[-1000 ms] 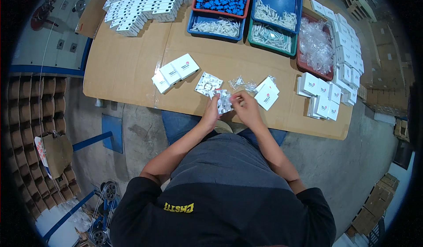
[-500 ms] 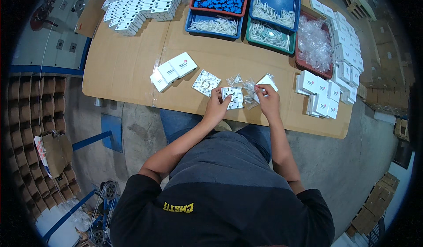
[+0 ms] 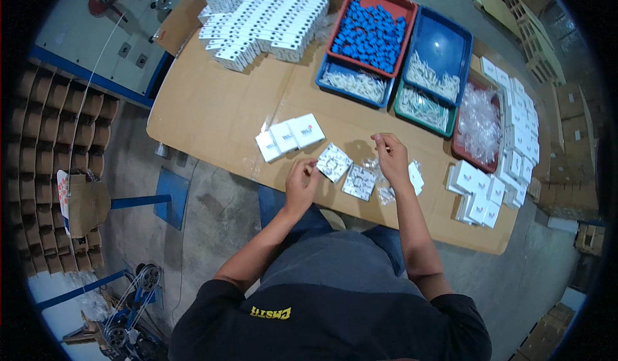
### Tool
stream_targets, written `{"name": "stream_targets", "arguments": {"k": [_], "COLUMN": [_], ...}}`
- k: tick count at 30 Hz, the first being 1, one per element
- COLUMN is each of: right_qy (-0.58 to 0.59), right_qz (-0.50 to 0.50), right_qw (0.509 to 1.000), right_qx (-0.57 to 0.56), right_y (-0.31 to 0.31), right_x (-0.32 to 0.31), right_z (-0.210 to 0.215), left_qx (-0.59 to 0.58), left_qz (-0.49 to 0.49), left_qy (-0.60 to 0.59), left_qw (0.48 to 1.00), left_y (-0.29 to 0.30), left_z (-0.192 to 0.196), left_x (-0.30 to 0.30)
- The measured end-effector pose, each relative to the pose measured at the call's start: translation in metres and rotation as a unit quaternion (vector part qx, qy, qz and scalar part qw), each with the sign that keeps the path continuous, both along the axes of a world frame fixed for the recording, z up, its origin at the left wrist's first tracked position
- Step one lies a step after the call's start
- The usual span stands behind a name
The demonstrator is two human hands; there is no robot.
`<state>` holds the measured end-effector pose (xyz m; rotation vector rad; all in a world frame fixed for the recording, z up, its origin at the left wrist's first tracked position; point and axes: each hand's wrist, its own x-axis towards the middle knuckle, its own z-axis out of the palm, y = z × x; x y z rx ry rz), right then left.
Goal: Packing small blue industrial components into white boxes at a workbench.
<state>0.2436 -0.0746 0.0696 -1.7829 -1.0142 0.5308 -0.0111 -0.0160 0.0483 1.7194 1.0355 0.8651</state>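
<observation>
Two square white plates lie side by side near the front edge of the cardboard-covered table, each turned so that its corners point like a diamond rather than squared to the table edge; being square, neither has a clear long axis. The left plate is touched at its left corner by the left hand, whose fingers are curled together with the tips pressed on that corner. The right plate lies just beside it, apart from both hands. The right hand is raised a little beyond the plates, thumb and forefinger pressed together as if on something very small; what they pinch cannot be made out. Clear plastic bags lie crumpled beneath that hand. Three white boxes sit in a slanted row to the left, and a stack of white boxes sits well to the right. Trays stand at the far side: a red tray of blue parts and a blue tray.
</observation>
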Motion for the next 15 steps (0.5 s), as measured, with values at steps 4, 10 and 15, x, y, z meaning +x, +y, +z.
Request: {"name": "stream_targets", "arguments": {"k": [4,10,15], "right_qy": [-0.08,-0.243,-0.408], "right_qz": [0.066,0.109,0.103], "right_qw": [0.994,0.962,0.903], "right_qx": [0.025,0.056,0.092], "right_y": [0.101,0.29,0.443], "right_x": [0.0,0.023,0.053], "right_z": [0.033,0.054,0.057], "left_qx": [0.001,-0.084,0.036], "left_qz": [0.052,0.033,0.018], "left_qy": [0.041,0.095,0.064], "left_qw": [0.998,0.991,0.997], "left_y": [0.002,0.008,0.008], "left_z": [-0.033,-0.045,-0.058], "left_x": [-0.04,-0.097,-0.119]}}
